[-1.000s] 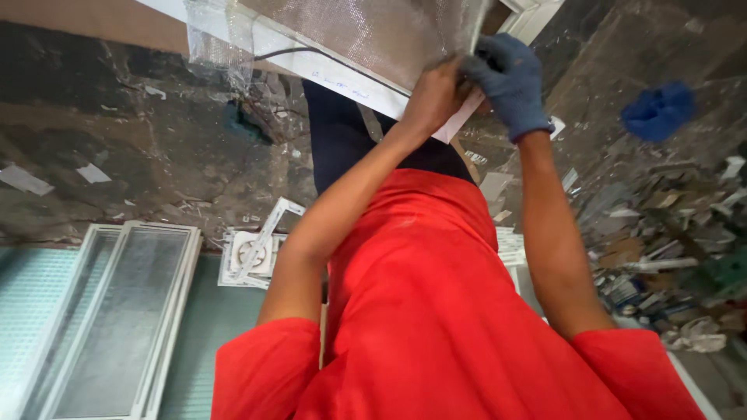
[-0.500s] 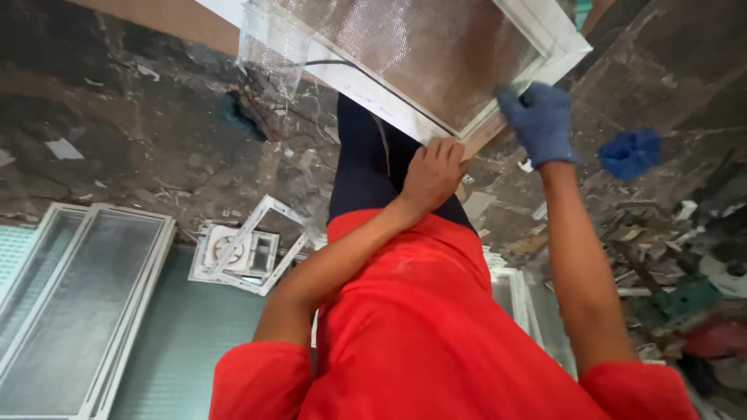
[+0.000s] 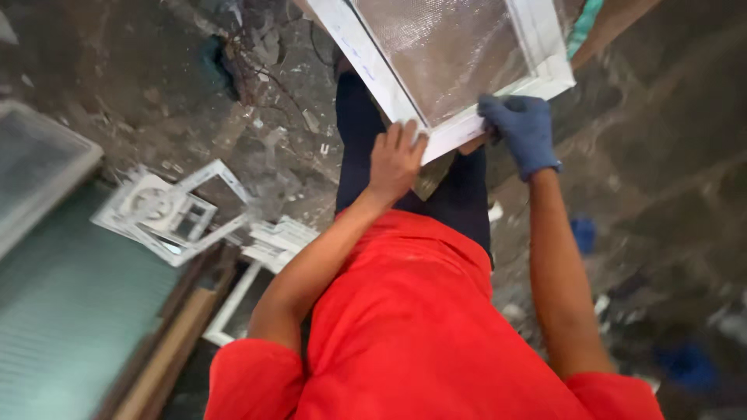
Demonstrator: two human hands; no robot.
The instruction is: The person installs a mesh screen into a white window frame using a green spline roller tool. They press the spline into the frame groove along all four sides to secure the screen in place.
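The white-framed mesh screen looks light, stiff-edged, mesh fragile. Left hand at seven o'clock and gloved right hand at five o'clock clasp its frame edge.

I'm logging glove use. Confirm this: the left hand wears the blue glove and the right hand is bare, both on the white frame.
Not quite: the sides are swapped. The head view shows the blue glove on the right hand, while the left hand is bare. Both do rest on the lower edge of the white frame.
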